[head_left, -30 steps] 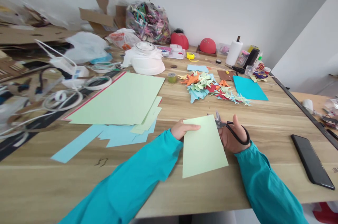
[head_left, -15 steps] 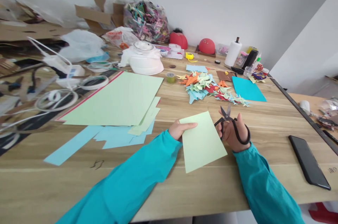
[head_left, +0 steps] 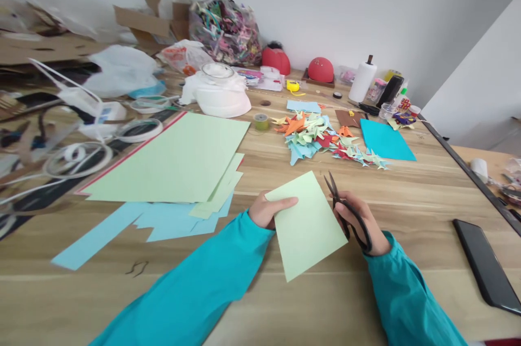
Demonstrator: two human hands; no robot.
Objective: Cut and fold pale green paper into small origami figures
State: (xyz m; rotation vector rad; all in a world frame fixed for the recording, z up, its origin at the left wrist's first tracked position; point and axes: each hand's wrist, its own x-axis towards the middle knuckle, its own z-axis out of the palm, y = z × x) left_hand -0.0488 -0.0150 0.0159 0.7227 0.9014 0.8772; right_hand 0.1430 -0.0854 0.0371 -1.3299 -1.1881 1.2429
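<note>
My left hand (head_left: 265, 210) pinches a pale green sheet of paper (head_left: 311, 232) at its upper left edge, thumb on top. The sheet is tilted above the table. In my right hand (head_left: 364, 221) is a pair of black-handled scissors (head_left: 337, 199), its blades slightly apart and pointing away from me. The blades are beside the sheet's right edge; whether they touch it I cannot tell. Farther off lies a heap of folded paper pieces (head_left: 313, 134) in orange, green, blue and red.
Large green sheets (head_left: 175, 161) lie at left over blue paper strips (head_left: 97, 234). A turquoise sheet (head_left: 388, 139) and a phone (head_left: 486, 262) are at right. Cables (head_left: 77, 161), a white cap (head_left: 220, 93), a stuffed clear bag (head_left: 226, 31) and a white bottle (head_left: 363, 81) stand farther back.
My right hand has turned the scissors, and the blades have swung left toward the sheet and come closer together. The left hand still holds the paper, a little lower in view.
</note>
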